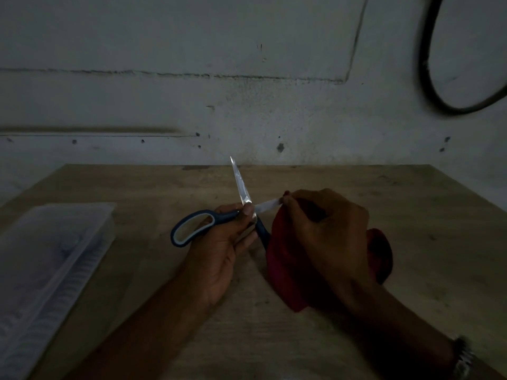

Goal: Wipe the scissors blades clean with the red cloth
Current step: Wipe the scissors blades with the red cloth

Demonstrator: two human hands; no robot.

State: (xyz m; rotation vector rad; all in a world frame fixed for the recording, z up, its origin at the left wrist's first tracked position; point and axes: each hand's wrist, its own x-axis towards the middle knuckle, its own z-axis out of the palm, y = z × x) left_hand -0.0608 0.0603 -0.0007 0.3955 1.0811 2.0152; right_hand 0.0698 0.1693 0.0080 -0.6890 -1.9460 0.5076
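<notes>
One scissors (241, 212), blades spread, in left hand (222, 242) fingers; one red cloth (285, 270) in right hand (323, 237) fingers.

The right hand (327, 237) covers the outer end of one blade of the scissors (241, 212) and much of the red cloth (285, 270); the second handle loop disappears behind that cloth. At the lower left, the clear plastic box (49, 270) runs off the frame, its contents a dim blur. The black cable (428, 78) at the upper right is cut by the edge.
</notes>
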